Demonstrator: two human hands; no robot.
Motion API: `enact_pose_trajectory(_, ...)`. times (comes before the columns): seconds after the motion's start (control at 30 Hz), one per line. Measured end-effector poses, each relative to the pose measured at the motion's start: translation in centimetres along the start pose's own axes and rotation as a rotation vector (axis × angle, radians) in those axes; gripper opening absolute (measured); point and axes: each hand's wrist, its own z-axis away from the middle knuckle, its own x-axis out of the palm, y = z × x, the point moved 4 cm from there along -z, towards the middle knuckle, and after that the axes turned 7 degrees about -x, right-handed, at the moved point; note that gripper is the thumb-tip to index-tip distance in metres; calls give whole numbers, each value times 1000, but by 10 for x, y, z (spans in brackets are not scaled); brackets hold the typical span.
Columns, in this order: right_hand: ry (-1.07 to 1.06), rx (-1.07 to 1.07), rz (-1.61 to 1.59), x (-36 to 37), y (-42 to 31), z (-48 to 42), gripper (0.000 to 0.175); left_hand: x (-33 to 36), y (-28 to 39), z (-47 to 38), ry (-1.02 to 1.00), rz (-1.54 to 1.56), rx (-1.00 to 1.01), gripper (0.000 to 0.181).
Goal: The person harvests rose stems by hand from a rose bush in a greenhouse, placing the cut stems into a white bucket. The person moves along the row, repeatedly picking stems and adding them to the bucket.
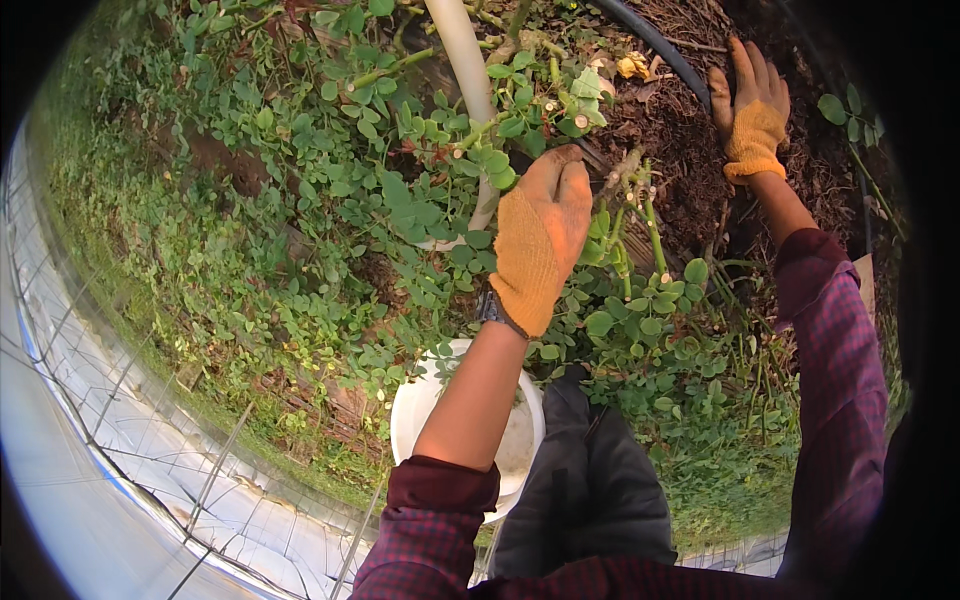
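Note:
Both my hands wear orange knit work gloves with darker, soiled palms and fingers. My left hand [550, 225] is at the middle, beside the cut rose stems [622, 180], with its fingers curled together; whether something is between the fingertips is hidden. My right hand [752, 112] lies at the upper right with its fingers spread on the dark soil and root litter [679, 169], close to a black hose [660, 45]. Green stems with pale cut ends stand between and around my hands. A yellow dried leaf [633, 65] lies on the litter.
A white bucket [405, 420] stands below my left forearm, beside my dark trousers [592, 480]. A pale pipe [465, 60] rises through the leafy plants [330, 180] left of my left hand. White sheeting [262, 525] and wire mesh run along the lower left edge.

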Motion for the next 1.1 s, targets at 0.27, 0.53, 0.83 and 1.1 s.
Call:
enact_pose_trajectory(0.27, -5, -18, 26, -3, -2, -1, 54, 50, -21, -21, -197, 141, -294, 47)
enact_pose_trajectory(0.53, -11, 12, -12, -5, -4, -4, 53, 81, -48, -5, -22, 522, -158, 42)
enact_pose_trajectory(0.83, -40, 21, -29, -5, -2, -2, 54, 39, -33, -49, -163, -569, 260, 25)
enact_pose_trajectory(1.1, -33, 13, -4, -5, -2, -3, 54, 48, -35, -65, -182, -748, 529, 25)
